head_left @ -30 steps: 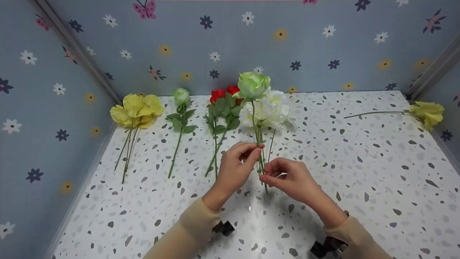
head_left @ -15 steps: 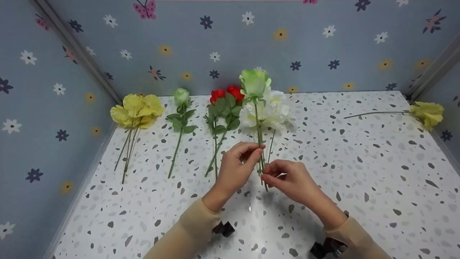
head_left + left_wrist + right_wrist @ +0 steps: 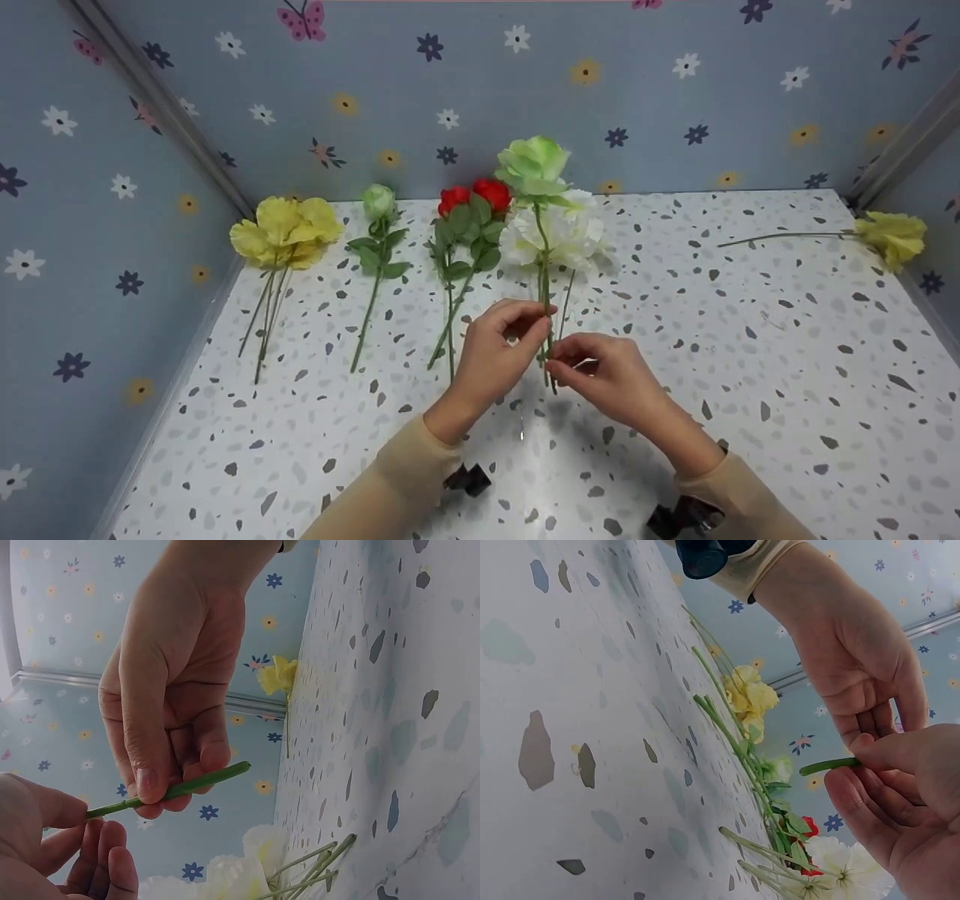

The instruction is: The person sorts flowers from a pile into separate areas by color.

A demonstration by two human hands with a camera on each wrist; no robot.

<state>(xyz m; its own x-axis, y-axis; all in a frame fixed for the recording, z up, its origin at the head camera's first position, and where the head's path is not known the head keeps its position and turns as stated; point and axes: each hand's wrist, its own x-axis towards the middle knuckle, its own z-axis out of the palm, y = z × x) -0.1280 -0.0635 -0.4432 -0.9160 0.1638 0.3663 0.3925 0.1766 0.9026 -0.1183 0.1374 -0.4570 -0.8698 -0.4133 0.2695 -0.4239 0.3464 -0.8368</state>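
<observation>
A pale green artificial rose (image 3: 534, 166) on a bare stem stands upright, held in front of the white flowers (image 3: 574, 236) lying on the table. My left hand (image 3: 501, 346) pinches the stem between thumb and fingers partway down. Lower, near the stem's end, the thumb and fingers of my right hand (image 3: 611, 373) pinch it too. In the left wrist view the cut end of the stem (image 3: 214, 778) sticks out past my right hand's fingertips. The right wrist view shows the same stem end (image 3: 825, 766) at my right hand, with the left hand (image 3: 855, 652) above.
Left of the white flowers lie red roses (image 3: 492, 196) with leaves, a second green rose (image 3: 379, 204) and a bunch of yellow flowers (image 3: 285, 229). A single yellow flower (image 3: 891, 236) lies at the far right. Patterned panels (image 3: 480, 90) enclose the speckled table (image 3: 757, 360).
The green rose's bloom has turned about its stem and risen slightly. Both hands stay almost in place, keeping their pinch on the stem.
</observation>
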